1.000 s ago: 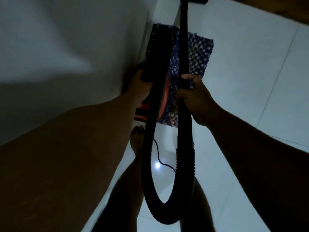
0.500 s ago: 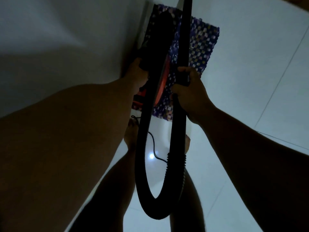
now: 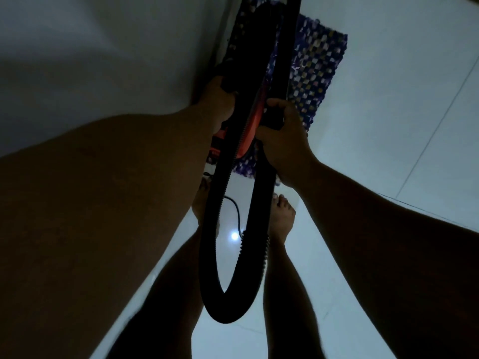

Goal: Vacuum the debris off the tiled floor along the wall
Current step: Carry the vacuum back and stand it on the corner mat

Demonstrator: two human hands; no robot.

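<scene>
The room is dim. My left hand grips the black handle of a red and black vacuum body, held off the floor close to the wall. My right hand is closed around the black wand, which runs up out of the top edge, so the nozzle is hidden. A black ribbed hose hangs in a loop between my legs. The white tiled floor spreads to the right. No debris can be made out.
A blue patterned mat lies on the floor by the wall, under the vacuum. A thin black cord trails on the tiles between my bare feet. A light spot reflects on the floor near the cord.
The view has tilted and moved forward: the nozzle has left the top of the frame, the mat sits higher, and my right foot has come into view. Both hands keep their grip.
</scene>
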